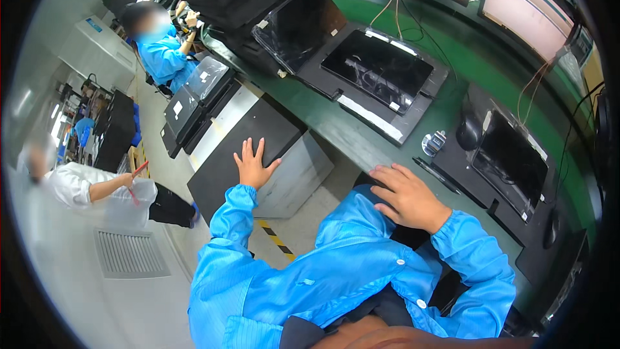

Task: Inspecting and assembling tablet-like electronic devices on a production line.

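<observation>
My left hand lies with fingers spread on the dark top of a box-like cabinet with pale sides, left of the bench. Over my lap, at the bench's front edge, rests my right hand, its fingers stretched out and holding nothing. Ahead of it a black display panel lies on a black fixture. To the right, a second dark panel sits on another black fixture beside a black mouse. A black pen and a small clear and silvery item lie near my right hand.
On the green bench, another dark panel leans at the back left. Monitors with hanging cables stand behind. Stacked black trays are beyond the cabinet. One person in blue sits far left; another in white stands nearer.
</observation>
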A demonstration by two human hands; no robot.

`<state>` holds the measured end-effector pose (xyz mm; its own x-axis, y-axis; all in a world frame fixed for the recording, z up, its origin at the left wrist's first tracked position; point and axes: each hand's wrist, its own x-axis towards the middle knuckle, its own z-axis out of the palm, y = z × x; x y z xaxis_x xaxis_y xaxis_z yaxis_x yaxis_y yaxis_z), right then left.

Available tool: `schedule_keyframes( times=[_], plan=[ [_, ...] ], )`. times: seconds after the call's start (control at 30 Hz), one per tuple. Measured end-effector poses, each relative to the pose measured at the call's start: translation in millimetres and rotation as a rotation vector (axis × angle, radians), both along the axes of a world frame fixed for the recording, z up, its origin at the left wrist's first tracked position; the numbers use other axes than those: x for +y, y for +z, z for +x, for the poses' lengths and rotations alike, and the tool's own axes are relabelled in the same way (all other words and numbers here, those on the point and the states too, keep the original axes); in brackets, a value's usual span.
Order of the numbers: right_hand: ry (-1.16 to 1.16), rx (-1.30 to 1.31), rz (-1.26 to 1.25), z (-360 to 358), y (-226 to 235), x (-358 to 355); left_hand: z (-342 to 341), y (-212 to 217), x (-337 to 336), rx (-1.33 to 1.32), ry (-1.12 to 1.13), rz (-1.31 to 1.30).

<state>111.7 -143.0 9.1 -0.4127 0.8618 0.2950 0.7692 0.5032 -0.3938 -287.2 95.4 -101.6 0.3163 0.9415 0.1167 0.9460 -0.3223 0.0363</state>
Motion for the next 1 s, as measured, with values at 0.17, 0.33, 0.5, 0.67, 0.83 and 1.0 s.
schedule_keyframes(
  times=[0.17, 0.33, 0.5, 0.67, 0.83, 1.0],
  plan=[
    [0.0, 0.018, -0.004, 3, 0, 1, 7, 1, -4, 0.0, 0.029, 0.019],
    [-0.003, 0.007, -0.011, 4, 2, 3, 11, 3, -4, -0.006, 0.053, 0.009],
    [-0.01, 0.009, -0.022, 7, 2, 0, 24, 12, 0, -0.014, 0.057, 0.003],
    [0.059, 0.047, -0.02, 6, -14, -1, 5, 3, -12, -0.03, 0.058, 0.03],
    [0.014, 0.036, -0.008, 2, -20, -9, 2, -2, -12, -0.037, 0.039, 0.005],
    [0.001, 0.069, 0.062, 10, -28, -3, 25, -2, 2, -0.009, 0.075, -0.073]
  ],
)
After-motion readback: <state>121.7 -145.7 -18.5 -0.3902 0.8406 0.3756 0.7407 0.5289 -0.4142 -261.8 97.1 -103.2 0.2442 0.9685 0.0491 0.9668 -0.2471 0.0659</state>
